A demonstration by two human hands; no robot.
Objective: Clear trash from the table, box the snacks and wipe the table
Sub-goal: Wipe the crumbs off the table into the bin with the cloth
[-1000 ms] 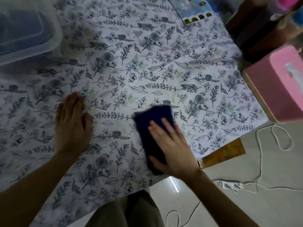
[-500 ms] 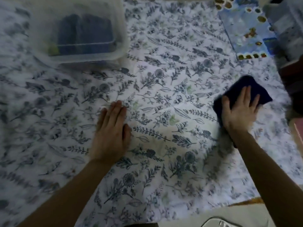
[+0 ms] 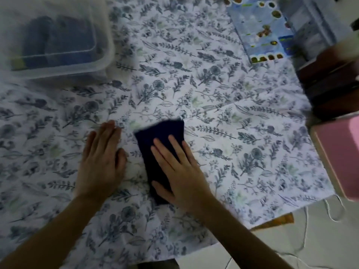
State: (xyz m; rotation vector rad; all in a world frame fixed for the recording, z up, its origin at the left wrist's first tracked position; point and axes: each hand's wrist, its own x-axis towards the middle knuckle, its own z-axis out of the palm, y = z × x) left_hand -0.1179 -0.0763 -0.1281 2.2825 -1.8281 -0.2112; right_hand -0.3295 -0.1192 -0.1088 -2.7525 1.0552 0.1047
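Observation:
A dark blue cloth (image 3: 155, 140) lies flat on the table (image 3: 242, 156), which is covered by a white tablecloth with a blue leaf print. My right hand (image 3: 180, 173) presses down on the cloth with the fingers spread over it. Just to its left, my left hand (image 3: 102, 162) rests palm down on the tablecloth, fingers together, holding nothing. At the far left stands a clear plastic box (image 3: 103, 41) with dark blue packets inside.
A blue printed snack sheet (image 3: 260, 30) lies at the far right of the table. A pink box (image 3: 338, 158) sits at the right edge, with dark wooden furniture (image 3: 330, 82) behind it. White cord (image 3: 334, 214) trails on the floor beyond the near right corner.
My right hand has swept the cloth from the far right back toward the middle, beside my left hand. The left hand has stayed pressed on the tablecloth.

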